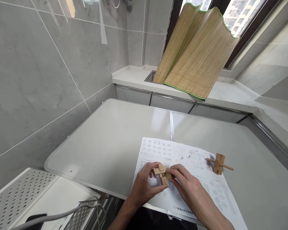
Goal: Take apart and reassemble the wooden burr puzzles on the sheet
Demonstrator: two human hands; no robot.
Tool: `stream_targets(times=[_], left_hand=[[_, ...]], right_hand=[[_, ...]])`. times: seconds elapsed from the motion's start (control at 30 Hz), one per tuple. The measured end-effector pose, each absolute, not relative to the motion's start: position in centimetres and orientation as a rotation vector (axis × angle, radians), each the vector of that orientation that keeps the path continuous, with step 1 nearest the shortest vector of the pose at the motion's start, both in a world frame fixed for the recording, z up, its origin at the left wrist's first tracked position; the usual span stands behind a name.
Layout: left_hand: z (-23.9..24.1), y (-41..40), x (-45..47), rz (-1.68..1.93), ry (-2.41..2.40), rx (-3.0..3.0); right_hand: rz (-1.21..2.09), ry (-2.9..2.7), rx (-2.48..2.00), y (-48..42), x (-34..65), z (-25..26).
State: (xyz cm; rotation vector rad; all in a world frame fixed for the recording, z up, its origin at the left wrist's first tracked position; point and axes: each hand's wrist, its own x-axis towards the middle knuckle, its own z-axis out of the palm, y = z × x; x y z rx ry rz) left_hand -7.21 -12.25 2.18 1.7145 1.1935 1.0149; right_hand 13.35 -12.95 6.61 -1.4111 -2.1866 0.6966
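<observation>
Between my two hands is a wooden burr puzzle (161,171) of interlocking light-brown blocks, held just above a printed paper sheet. My left hand (144,182) wraps it from the left, with fingers at its top and the thumb at its lower edge. My right hand (183,180) pinches a block on the puzzle's right side; the fingers partly hide that block. The paper sheet (182,153) carries rows of small diagrams and lies on the table under both hands. Off to the right stands a wooden block with a dowel through it (219,164), marked with a 1.
A folding white table (105,137) with a centre seam spreads in front of me. Behind it, a bamboo mat (194,54) leans over a counter with a sink (148,76). At lower left are a white perforated rack (31,191) and a grey cable (69,212).
</observation>
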Motion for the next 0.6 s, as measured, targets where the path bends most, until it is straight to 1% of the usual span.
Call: stream_targets(times=[0.3,0.43,0.6], left_hand=[[2.8,-12.2,-7.0,0.975,1.157,1.752],[2.5,-12.2,-6.9,0.943,1.145,1.796],[2.0,-12.2,-6.9,0.923,1.147,1.765]], right_hand=[[0.723,-2.22,-1.437,-13.3,13.7,6.2],[0.789,-2.231,-1.433,-13.3,13.8,6.2],[0.926,-2.23,-1.362,-13.4,13.3,7.6]])
